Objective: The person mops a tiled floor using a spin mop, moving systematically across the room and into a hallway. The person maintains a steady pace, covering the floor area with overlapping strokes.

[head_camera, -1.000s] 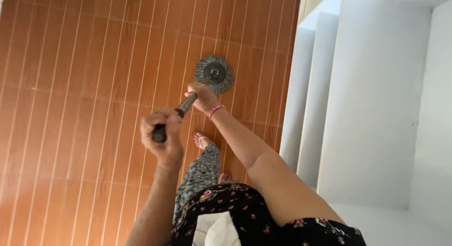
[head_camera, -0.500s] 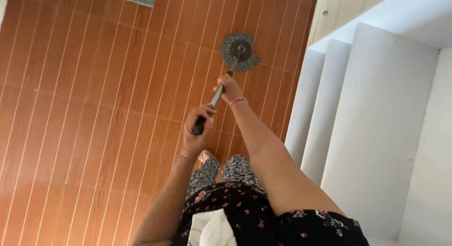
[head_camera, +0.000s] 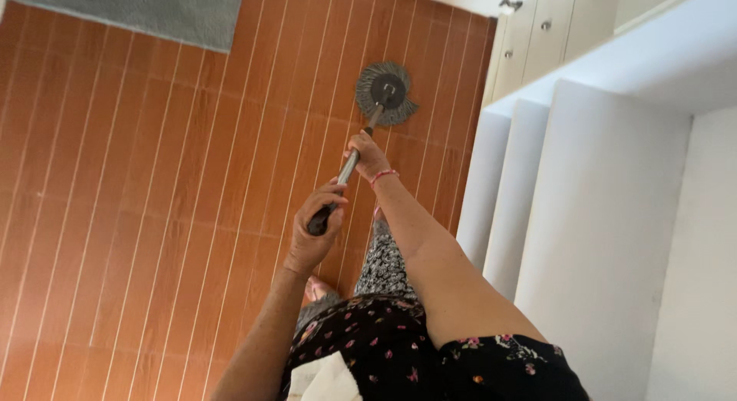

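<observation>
While I look down from the head camera, I see both hands wrapped tight around a mop handle (head_camera: 347, 173). My left hand (head_camera: 315, 224) grips the dark near end of the handle. My right hand (head_camera: 367, 155) grips the handle farther along, and a pink band sits on that wrist. At the far end is the round grey mop head (head_camera: 385, 92), which seems to lie flat on the brown wooden floor (head_camera: 138, 186). White steps (head_camera: 583, 217) rise on the right. White cupboards (head_camera: 549, 32) stand at the far right. A grey rug (head_camera: 130, 13) lies far off on the left.
</observation>
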